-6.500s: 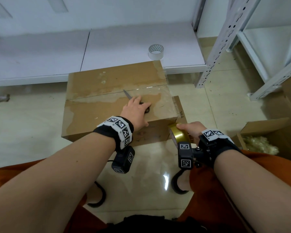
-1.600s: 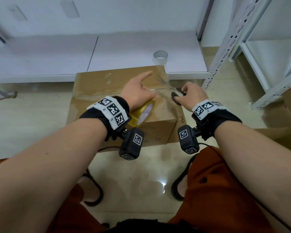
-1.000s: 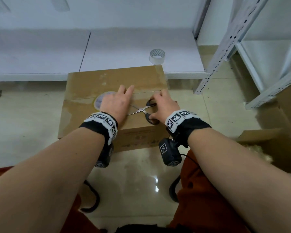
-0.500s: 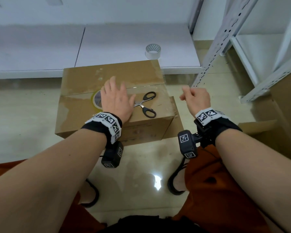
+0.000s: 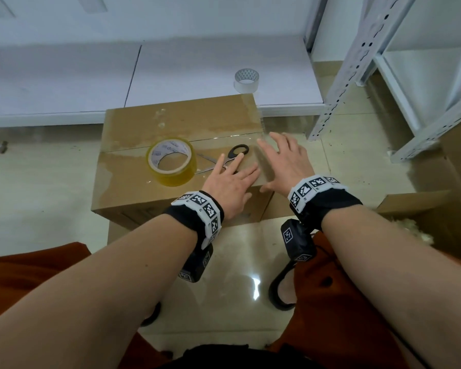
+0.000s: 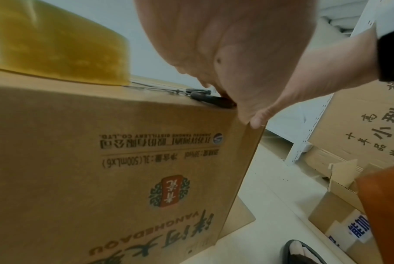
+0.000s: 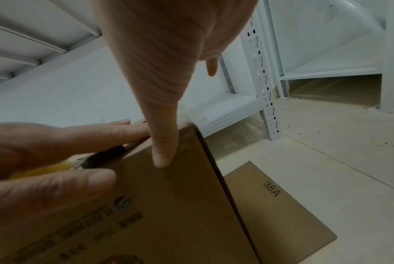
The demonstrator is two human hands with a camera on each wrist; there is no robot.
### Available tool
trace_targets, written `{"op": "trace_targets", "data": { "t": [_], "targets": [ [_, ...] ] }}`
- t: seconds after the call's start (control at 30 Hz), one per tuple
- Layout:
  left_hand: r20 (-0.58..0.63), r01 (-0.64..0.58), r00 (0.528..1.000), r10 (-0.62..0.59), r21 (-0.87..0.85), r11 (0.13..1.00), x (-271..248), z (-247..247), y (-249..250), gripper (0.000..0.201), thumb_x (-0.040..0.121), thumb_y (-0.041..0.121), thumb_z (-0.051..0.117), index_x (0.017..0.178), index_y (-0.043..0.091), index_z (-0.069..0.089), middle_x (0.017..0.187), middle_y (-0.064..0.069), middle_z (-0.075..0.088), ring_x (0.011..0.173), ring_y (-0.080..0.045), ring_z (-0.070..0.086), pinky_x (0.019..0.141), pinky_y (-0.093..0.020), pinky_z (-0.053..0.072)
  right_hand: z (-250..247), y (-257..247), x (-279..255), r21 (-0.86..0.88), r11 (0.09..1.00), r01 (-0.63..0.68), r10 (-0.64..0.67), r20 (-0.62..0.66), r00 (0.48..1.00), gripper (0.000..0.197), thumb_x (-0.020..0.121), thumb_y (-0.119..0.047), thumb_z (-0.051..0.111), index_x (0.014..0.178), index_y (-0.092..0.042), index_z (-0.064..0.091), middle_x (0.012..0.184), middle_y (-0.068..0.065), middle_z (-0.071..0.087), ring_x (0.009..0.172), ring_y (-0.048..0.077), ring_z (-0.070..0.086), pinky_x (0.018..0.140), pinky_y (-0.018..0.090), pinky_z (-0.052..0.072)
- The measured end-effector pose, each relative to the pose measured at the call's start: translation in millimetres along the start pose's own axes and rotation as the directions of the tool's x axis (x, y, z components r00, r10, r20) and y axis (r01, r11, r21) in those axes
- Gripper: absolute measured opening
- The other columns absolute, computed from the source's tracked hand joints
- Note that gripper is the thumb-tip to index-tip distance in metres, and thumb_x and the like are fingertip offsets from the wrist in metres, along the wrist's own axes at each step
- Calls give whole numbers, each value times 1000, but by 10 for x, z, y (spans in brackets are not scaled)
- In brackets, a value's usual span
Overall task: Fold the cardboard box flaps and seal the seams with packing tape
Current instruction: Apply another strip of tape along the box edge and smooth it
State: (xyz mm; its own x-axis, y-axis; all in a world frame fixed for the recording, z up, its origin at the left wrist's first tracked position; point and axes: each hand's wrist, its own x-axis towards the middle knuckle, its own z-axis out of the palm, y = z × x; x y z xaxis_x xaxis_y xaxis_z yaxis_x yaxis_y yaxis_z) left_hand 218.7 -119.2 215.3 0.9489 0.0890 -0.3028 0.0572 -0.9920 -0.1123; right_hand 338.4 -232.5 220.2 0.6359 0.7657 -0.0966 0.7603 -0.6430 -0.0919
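Observation:
A closed cardboard box [image 5: 133,179] stands on the floor, its top seam covered with clear tape. A yellow tape roll [image 5: 172,161] lies on its top, left of black-handled scissors [image 5: 230,155]. My left hand [image 5: 230,182] lies flat on the box's near right part, fingers straight, partly over the scissors. My right hand [image 5: 284,158] is spread open at the box's right top edge, its thumb [image 7: 163,142] against the near side. The left wrist view shows the printed box side [image 6: 123,169], the tape roll [image 6: 56,48] and the scissors [image 6: 205,98].
A clear tape roll [image 5: 246,80] sits on the low white shelf [image 5: 91,75] behind the box. White metal racking [image 5: 357,62] stands to the right. An open carton [image 5: 437,222] with filler is at the right. A flat cardboard piece [image 7: 277,214] lies beside the box.
My left hand has slid right off the yellow tape roll and onto the scissors. My right hand has come down from the air to the box's right edge, fingers spread.

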Motion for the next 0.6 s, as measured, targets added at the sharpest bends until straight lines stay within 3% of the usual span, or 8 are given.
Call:
{"op": "trace_targets", "data": {
  "t": [0.23,0.37,0.47,0.53,0.6],
  "targets": [
    [-6,-15,1000,15,5,1000,27,9,11,64,101,41,32,154,27,-1,161,10,-1,148,-22,-10,119,-51,-2,20,135,4,-51,998,-43,42,-16,999,122,54,-54,85,149,-27,12,157,7,8,145,31,4,116,48,16],
    [-6,-16,1000,16,-3,1000,23,22,0,67,100,42,35,154,27,-2,161,10,-2,148,-23,-9,120,-50,-1,18,327,-64,9,974,-227,227,0,974,114,62,-44,84,149,-23,13,155,11,15,142,32,13,114,49,23],
    [-18,-21,1000,20,-27,999,34,-8,20,67,99,43,37,154,25,3,161,7,1,148,-23,-7,120,-48,0,-43,407,-107,197,905,-376,384,-4,923,99,74,-30,79,149,-17,16,152,14,20,140,31,19,113,44,28],
    [-59,-38,998,35,-39,999,61,-35,44,65,99,43,38,154,22,10,162,5,5,149,-23,-6,121,-45,-1,-66,319,-121,374,865,-334,399,-109,910,78,88,-22,64,149,-11,18,153,12,21,142,26,20,116,37,23],
    [-113,-72,991,67,-47,996,84,-48,68,65,98,40,40,154,21,11,162,3,2,148,-22,-7,121,-43,-2,-54,123,-148,494,855,-156,327,-280,903,59,96,-16,48,148,-6,22,154,11,23,142,21,22,117,30,19]
  ]
}}
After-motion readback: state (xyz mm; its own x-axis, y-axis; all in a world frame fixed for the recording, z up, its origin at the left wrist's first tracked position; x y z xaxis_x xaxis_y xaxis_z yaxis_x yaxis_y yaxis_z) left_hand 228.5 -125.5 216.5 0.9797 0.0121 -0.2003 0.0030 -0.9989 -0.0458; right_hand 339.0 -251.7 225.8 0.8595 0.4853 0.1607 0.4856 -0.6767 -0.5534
